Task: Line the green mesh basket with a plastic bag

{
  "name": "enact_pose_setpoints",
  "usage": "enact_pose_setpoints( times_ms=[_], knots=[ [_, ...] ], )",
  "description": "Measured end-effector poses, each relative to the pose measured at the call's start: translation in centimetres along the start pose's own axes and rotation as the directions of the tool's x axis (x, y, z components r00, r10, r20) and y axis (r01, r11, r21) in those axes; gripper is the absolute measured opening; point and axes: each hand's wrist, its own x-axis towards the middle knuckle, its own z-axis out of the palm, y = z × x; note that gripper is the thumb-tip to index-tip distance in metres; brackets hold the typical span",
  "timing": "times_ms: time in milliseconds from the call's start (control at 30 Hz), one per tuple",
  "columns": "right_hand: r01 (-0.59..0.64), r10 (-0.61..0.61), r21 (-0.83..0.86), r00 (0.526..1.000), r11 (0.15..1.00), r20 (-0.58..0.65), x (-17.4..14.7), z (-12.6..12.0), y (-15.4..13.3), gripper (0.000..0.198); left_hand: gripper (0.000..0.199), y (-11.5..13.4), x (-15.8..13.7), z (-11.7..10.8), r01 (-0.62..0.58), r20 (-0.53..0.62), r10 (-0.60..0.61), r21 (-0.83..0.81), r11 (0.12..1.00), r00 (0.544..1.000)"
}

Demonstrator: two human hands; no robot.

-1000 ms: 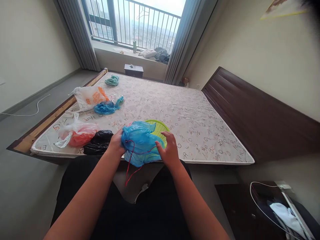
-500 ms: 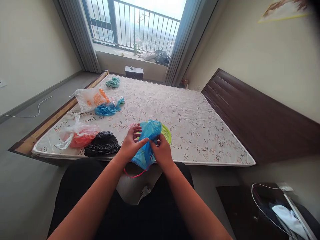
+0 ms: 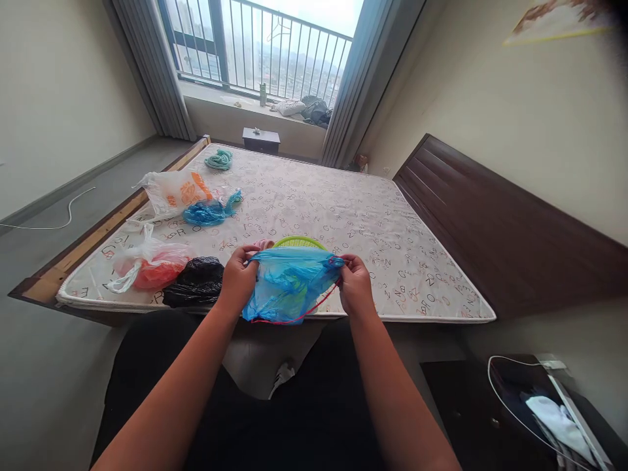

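Observation:
A thin blue plastic bag (image 3: 289,281) is stretched sideways above the front edge of the mattress. My left hand (image 3: 239,278) pinches its left upper corner, and my right hand (image 3: 356,282) grips the right upper corner. A red drawstring (image 3: 299,320) hangs in a loop from the right hand along the bag's lower side. Behind the bag, a lime-green plastic basket (image 3: 300,243) is mostly hidden; only its far rim shows. Something pink (image 3: 263,244) lies beside the basket, partly covered by my left hand.
On the mattress (image 3: 417,261), to the left, lie a black plastic bag (image 3: 195,282), a white bag with red contents (image 3: 152,265), a blue bag (image 3: 206,212), a white-and-orange bag (image 3: 176,193) and a teal cloth (image 3: 218,159). A dark headboard (image 3: 490,216) stands at right.
My hands have moved apart, from close together to the bag's two corners. The bunched blue bag is now spread wide between them, covering more of the green basket.

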Motion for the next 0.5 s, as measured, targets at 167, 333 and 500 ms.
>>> enact_pose_setpoints(
  times_ms=[167,333,500],
  knots=[
    [0.044,-0.046,-0.027,0.995,0.999,-0.090,1.1,-2.2,-0.8,0.033,0.029,0.0,0.8,-1.0,-0.057,-0.123,0.064,0.062,0.996,0.990],
    [0.022,-0.007,-0.128,0.993,0.991,0.122,0.8,-4.0,-2.8,0.038,0.023,-1.2,2.4,-1.7,0.042,-0.132,-0.042,0.000,0.999,0.990],
    [0.111,0.013,-0.402,0.956,0.909,0.294,0.7,-5.1,-2.9,0.041,0.035,-0.8,3.2,-2.6,0.103,-0.174,-0.120,-0.103,0.989,0.977]
  ],
)
